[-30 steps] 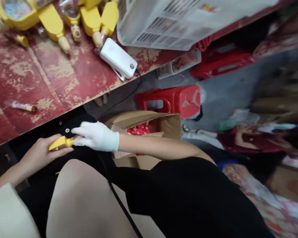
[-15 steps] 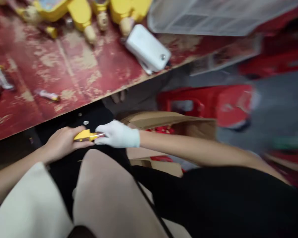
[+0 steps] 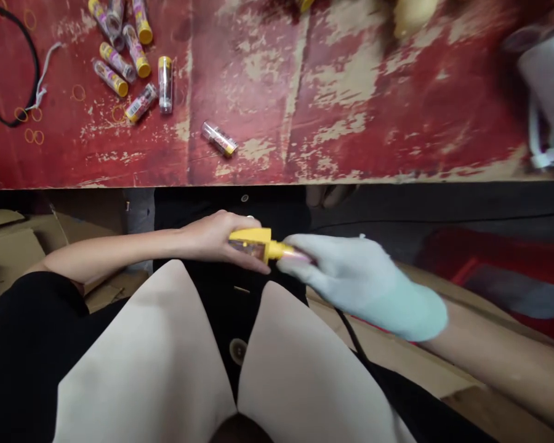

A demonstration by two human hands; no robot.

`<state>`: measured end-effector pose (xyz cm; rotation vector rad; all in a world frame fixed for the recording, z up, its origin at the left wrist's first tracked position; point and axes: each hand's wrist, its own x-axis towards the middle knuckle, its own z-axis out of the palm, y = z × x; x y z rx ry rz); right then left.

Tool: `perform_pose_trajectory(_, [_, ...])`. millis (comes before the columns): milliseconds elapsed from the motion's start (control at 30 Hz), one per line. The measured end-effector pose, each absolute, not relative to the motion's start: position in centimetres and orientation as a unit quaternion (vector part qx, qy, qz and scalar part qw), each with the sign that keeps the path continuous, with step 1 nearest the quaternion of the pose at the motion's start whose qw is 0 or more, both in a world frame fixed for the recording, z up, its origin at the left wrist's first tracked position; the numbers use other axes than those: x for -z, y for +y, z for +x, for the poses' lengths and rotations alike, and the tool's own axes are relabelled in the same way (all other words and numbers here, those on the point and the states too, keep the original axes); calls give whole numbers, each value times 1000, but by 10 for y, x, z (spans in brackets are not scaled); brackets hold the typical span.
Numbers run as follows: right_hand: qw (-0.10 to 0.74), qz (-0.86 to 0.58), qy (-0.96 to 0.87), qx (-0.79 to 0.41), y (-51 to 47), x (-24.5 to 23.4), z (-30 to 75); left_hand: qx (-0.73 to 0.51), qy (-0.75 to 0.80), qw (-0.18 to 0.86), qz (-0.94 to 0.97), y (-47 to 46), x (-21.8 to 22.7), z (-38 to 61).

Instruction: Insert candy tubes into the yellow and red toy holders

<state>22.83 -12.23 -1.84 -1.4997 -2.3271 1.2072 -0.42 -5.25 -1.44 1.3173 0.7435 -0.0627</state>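
Above my lap, close to the table edge, my bare left hand (image 3: 215, 240) is wrapped round a yellow plastic piece (image 3: 258, 235) with a dark or see-through side. My right hand (image 3: 351, 264), in a white glove with a mint-green cuff, pinches a small pinkish tube (image 3: 298, 255). The tube's yellow end meets the plastic piece between my hands; motion blur hides whether they are joined. On the table in front lies a lone clear tube with a yellow cap (image 3: 219, 138). Another such tube (image 3: 165, 86) lies farther left, beside a loose pile of several more.
The worn red table (image 3: 240, 80) spans the top of the view. On it are a black cable (image 3: 33, 61), thin yellow rubber bands (image 3: 78, 92) and, at the right, a white device (image 3: 551, 86). Cardboard (image 3: 9, 252) stands at lower left, a red plastic object (image 3: 493, 258) at right.
My view has swung left and levelled, so the tube pile shows and the white device sits at the right edge. Both hands keep hold of the yellow piece and the tube.
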Motion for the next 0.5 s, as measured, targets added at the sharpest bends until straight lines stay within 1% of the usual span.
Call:
perform_pose_trajectory(67, [69, -514, -753, -405, -123, 16, 229, 4, 346, 727, 593, -54, 15, -4])
perform_pose_trajectory(133, [74, -505, -765, -393, -123, 14, 231, 5, 344, 710, 614, -54, 14, -3])
perform_pose_trajectory(300, [66, -482, -829, -275, -128, 10, 235, 50, 336, 641, 688, -56, 12, 0])
perform_pose_trajectory(367, [67, -474, -842, -250, -133, 9, 235, 70, 330, 625, 704, -59, 11, 0])
perform_pose_trajectory(500, [80, -459, -844, -268, -140, 8, 233, 91, 321, 595, 731, -67, 10, 1])
